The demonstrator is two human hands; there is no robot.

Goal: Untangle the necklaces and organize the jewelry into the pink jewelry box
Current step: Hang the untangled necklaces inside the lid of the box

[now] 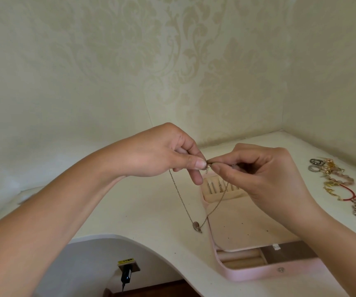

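A thin gold chain necklace [180,196] hangs in a loop between my two hands, its small heart pendant [196,225] dangling just above the white table. My left hand [162,153] pinches one end of the chain and my right hand [265,174] pinches the other end at the clasp [208,166]; the fingertips nearly touch. Below my right hand lies the open pink jewelry box [258,273], with a cream lining and chains hooked in its lid pocket [215,187].
A heap of other jewelry [342,183], with rings, a bead bracelet, gold pieces and a red cord, lies at the table's right. The white table [147,213] has a curved front edge. A wall socket with a black plug [126,273] sits below it.
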